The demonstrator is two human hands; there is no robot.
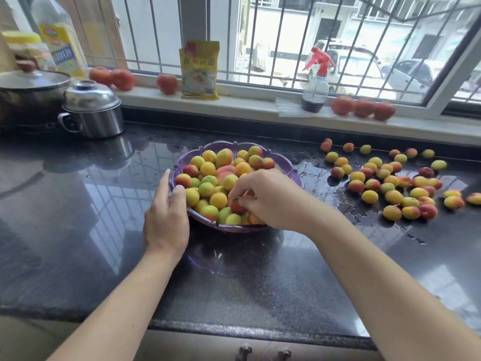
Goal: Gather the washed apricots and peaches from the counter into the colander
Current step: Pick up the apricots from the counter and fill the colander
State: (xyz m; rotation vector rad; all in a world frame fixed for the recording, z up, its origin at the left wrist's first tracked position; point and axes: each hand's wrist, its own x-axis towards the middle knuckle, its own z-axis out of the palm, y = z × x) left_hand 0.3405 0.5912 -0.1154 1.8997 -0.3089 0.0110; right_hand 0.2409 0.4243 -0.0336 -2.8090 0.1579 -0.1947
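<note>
A purple colander [235,146] sits mid-counter, piled with yellow, green and red apricots and peaches [208,169]. My left hand [166,217] rests against the colander's left rim, thumb on the edge, fingers straight. My right hand [265,199] is over the near right part of the pile, its curled fingertips on a red fruit [236,206]; whether they hold it or have let it go, I cannot tell. Several more loose fruits [390,182] lie scattered on the wet counter to the right.
A steel lidded pot [92,110] and a dark pan [28,97] stand at the back left. On the window sill are tomatoes [363,108], a yellow packet [199,70], a spray bottle [315,82] and an oil bottle [61,37]. Water pools [312,170] on the black counter.
</note>
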